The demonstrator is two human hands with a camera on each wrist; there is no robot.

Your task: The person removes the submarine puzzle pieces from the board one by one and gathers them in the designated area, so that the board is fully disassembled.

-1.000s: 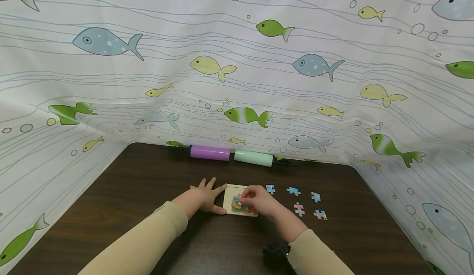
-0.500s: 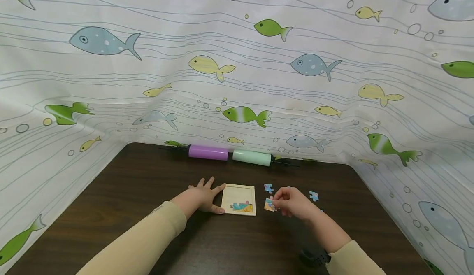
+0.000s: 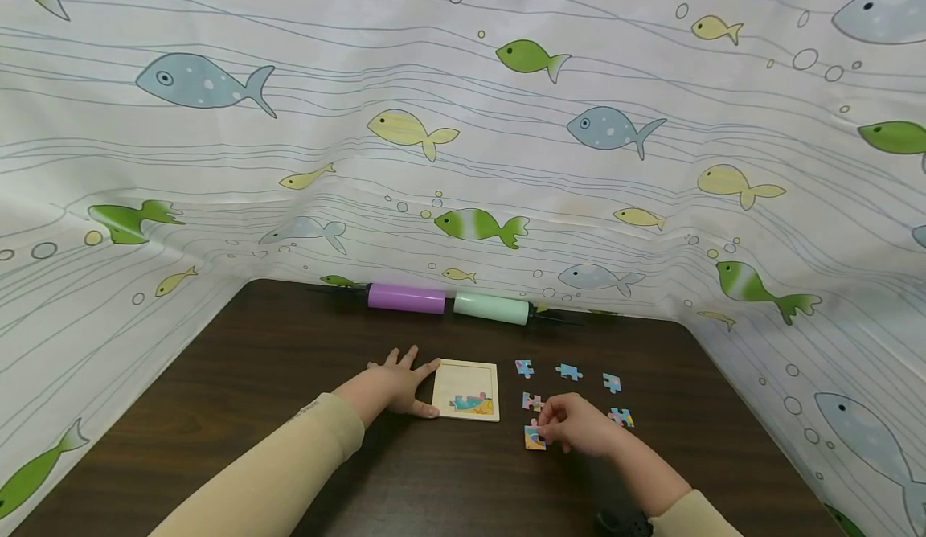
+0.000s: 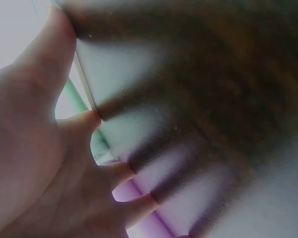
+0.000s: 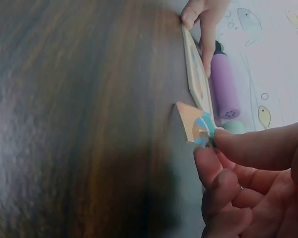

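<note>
My right hand pinches an orange and blue jigsaw piece between thumb and fingertips, close over the table to the right of a shallow wooden puzzle tray. The right wrist view shows this piece tilted, its orange corner pointing away from the fingertips. Two joined pieces, teal and yellow, lie in the tray's lower right part. At the tray's left edge rests my left hand, fingers spread on the table, thumb and index finger against the frame. In the left wrist view, the left palm shows with its fingertips down on the tabletop.
Several loose jigsaw pieces lie right of the tray, among them a pink one just behind the held piece and a blue one farther back. A purple cylinder and a mint cylinder lie along the table's back edge, before a fish-print curtain.
My right hand has carried the orange and blue jigsaw piece from over the tray out to the right, then nearer the front of the table. The left hand has stayed at the tray.
</note>
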